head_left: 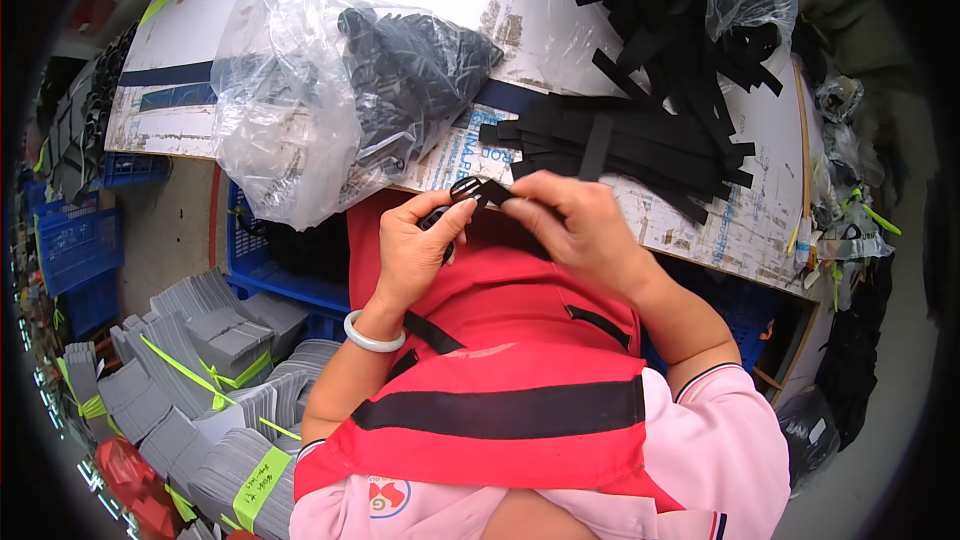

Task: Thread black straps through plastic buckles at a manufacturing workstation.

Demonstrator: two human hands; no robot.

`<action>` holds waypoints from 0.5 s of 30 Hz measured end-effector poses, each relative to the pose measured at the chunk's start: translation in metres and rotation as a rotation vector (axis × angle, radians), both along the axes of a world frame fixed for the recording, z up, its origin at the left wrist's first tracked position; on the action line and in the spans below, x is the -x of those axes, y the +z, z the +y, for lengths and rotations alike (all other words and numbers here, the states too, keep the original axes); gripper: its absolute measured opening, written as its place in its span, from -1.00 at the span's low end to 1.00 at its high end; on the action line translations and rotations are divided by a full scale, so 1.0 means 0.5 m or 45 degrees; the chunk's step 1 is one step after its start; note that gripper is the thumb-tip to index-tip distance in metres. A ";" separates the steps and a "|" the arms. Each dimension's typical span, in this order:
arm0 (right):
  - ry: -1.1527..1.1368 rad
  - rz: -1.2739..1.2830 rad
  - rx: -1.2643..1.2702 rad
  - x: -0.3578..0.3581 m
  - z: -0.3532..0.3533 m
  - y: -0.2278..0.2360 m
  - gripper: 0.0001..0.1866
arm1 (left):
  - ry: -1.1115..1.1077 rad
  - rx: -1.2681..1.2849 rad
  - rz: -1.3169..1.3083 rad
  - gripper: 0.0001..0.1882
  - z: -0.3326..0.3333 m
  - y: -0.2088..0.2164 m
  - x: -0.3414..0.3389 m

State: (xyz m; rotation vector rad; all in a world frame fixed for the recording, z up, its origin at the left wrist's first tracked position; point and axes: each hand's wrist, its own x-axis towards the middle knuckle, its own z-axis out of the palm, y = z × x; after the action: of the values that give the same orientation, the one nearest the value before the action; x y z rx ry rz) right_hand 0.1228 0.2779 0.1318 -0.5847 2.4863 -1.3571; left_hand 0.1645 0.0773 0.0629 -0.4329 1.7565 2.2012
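Observation:
My left hand point(422, 243) is closed around a small black plastic buckle point(466, 189), pinched between thumb and fingers at the table's near edge. Beside it, my right hand point(577, 224) grips the end of a short black webbing strap point(494, 192), which meets the buckle; whether it passes through the slot I cannot tell. Some more black material shows under my left fingers, mostly hidden. Just beyond my right hand lies a pile of cut black straps point(630, 145). A clear plastic bag point(290, 100) of black plastic buckles point(415, 70) lies open at the left.
The worn white table point(670, 227) carries more black straps point(665, 40) in a heap at the far right. Blue crates point(262, 265) stand beneath it. Bundles of grey flat pieces point(205, 400) with yellow-green ties lie at lower left, near a red bag point(135, 480). A dark bag point(808, 430) sits at right.

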 end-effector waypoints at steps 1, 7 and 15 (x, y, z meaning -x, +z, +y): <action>0.034 -0.224 0.089 -0.005 -0.008 -0.016 -0.81 | -0.003 0.016 0.042 -0.86 0.000 0.001 -0.004; -0.002 -0.854 0.285 -0.010 -0.014 -0.084 -0.70 | -0.028 0.330 0.367 -0.86 0.002 -0.007 -0.014; -0.210 -0.874 0.616 -0.026 -0.043 -0.095 -0.78 | 0.003 0.709 0.784 -0.84 -0.007 -0.012 -0.014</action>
State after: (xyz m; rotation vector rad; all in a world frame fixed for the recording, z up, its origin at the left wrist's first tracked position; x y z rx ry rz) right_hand 0.1358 0.2564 0.0841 0.0307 1.6920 -1.8478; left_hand 0.1716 0.0739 0.0569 0.1698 2.6971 1.9342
